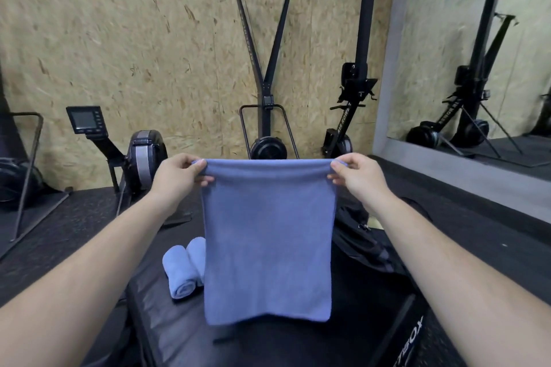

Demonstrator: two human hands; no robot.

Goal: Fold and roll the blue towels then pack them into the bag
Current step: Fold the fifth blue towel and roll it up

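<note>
Two rolled blue towels (182,272) lie side by side on the dark surface (179,334), low at left. The left hand (179,174) has its grip pinched on one top corner of a blue towel (268,241), which hangs flat in the air above the surface. The right hand (357,174) has its grip pinched on the other top corner. A black bag (366,244) sits partly hidden at right. Folding seems to be the step in hand. Next, the towel likely needs laying flat for rolling.

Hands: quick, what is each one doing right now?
Left hand: pinching the towel at its top left corner.
Right hand: pinching the towel at its top right corner.
</note>
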